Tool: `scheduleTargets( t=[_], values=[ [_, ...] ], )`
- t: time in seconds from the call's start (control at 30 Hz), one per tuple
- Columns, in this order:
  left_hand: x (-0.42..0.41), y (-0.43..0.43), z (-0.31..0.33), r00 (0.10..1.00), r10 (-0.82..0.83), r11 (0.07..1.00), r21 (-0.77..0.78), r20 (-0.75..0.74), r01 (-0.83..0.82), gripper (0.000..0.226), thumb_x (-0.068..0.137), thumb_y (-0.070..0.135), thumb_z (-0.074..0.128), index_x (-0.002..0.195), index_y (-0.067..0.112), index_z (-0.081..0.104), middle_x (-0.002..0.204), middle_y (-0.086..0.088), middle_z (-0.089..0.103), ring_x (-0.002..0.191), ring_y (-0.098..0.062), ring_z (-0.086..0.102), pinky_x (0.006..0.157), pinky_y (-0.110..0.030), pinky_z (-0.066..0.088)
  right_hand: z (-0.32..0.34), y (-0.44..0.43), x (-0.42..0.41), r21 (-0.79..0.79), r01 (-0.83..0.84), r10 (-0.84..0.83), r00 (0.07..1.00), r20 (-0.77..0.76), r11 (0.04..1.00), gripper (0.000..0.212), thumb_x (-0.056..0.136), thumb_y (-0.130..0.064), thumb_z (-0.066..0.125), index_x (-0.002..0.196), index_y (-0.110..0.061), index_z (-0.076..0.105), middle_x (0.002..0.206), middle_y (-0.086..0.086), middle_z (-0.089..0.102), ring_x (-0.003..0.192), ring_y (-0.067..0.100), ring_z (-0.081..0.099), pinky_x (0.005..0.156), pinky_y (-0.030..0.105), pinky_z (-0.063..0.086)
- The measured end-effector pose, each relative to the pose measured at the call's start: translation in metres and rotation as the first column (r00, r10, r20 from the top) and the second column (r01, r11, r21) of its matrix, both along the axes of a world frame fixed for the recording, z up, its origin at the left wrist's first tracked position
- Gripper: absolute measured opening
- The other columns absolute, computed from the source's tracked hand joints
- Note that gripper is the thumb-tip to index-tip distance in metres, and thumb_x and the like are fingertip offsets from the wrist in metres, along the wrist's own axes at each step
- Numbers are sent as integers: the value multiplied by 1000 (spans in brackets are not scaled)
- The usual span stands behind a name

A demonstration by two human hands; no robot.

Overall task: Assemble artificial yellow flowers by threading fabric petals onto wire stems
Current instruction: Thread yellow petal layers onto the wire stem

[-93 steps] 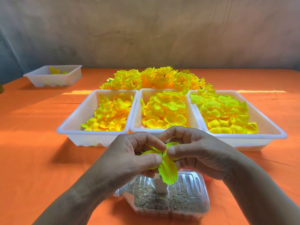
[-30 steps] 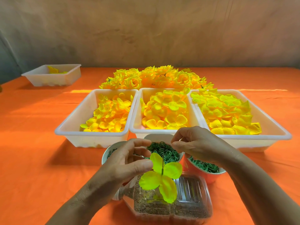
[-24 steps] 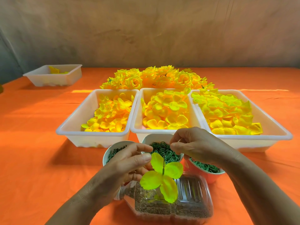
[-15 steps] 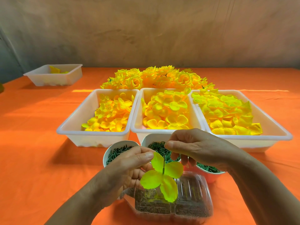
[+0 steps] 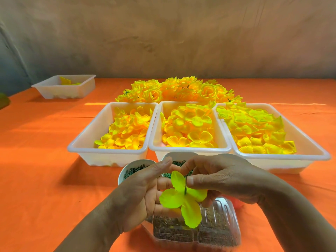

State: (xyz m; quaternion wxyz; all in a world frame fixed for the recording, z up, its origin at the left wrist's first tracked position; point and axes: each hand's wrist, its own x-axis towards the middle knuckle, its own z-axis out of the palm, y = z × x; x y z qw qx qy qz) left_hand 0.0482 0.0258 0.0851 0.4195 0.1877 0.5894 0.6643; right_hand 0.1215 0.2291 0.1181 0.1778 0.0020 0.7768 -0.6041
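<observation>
Right hand (image 5: 223, 177) has dropped to pinch stem (image 5: 185, 186) steady; left hand (image 5: 143, 190), fingers relaxed, backs petal (image 5: 174, 199) at nine o'clock.

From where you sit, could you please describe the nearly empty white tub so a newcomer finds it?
On the orange table, find the row of three white trays heaped with yellow petals. The tub stands alone at the far left, apart from that row. Unlike them, it holds only a few petals.

An orange cloth (image 5: 45, 170) spreads across the foreground; a mottled grey-brown wall (image 5: 163, 33) rises behind it.
</observation>
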Motion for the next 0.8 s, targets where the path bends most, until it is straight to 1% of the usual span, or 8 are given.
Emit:
scheduleTargets(
  t=[0.1,0.23,0.37,0.43,0.5,0.57,0.63,0.8],
  values=[
    [3,2,3,1000,-7,998,63,26,5,30,83,39,55,88,19,77,82,-1,74,74,-14,72,61,-24,56,1,-1,-1,-51,11,-10,1000,12,999,23,90,-9,63,113,-7,61,89,12,59,67,18,58,56,24,52],
    [6,2,2,997,23,997,78,75,-29,37,82,36,60,104,7,65,88,-11,72,76,-22,71,60,-30,58,2,-2,-1,-117,1,0,1000,10,993,24,89,2,61,112,-2,60,80,9,60,58,15,55,52,22,47],
    [4,0,1,997,21,999,38,77,-24,44,89,39,56,113,2,60,103,-21,62,92,-32,63,70,-34,58,5,-3,-1,-172,-29,27,999,-18,985,21,87,3,63,102,-11,66,75,4,62,57,12,56,53,21,48],
    [4,-1,3,999,-15,1000,19,44,14,40,90,40,57,109,5,62,106,-20,62,97,-33,60,74,-34,57,6,-4,0,-207,-29,22,999,-38,978,22,81,-2,64,96,-17,69,74,2,63,57,12,56,53,21,48],
    [5,1,7,1000,-29,999,16,-4,29,34,79,35,71,104,12,69,106,-14,70,96,-30,68,72,-35,58,7,-6,0,-229,-9,-2,999,-50,973,22,77,-5,64,93,-18,69,74,2,63,59,14,56,53,22,48],
    [7,1,8,1000,-1,1000,31,-18,2,39,68,21,79,105,13,70,106,-15,73,91,-29,72,67,-35,59,7,-7,0,-232,16,-30,998,-57,972,23,75,-6,65,95,-16,68,75,2,62,62,18,53,54,24,46],
    [11,1,11,999,17,999,38,-39,-15,35,70,11,77,105,14,69,102,-14,74,85,-28,73,64,-34,59,8,-7,0,-234,34,-50,997,-62,972,26,74,-6,65,99,-12,66,77,3,62,64,21,51,55,26,43],
    [17,3,21,998,14,998,59,-67,-10,24,75,12,73,97,20,73,95,-13,74,75,-28,72,61,-33,58,13,-9,1,-315,61,-82,995,-53,947,24,74,-9,65,97,-14,67,90,10,61,70,25,51,56,29,46]
  ],
)
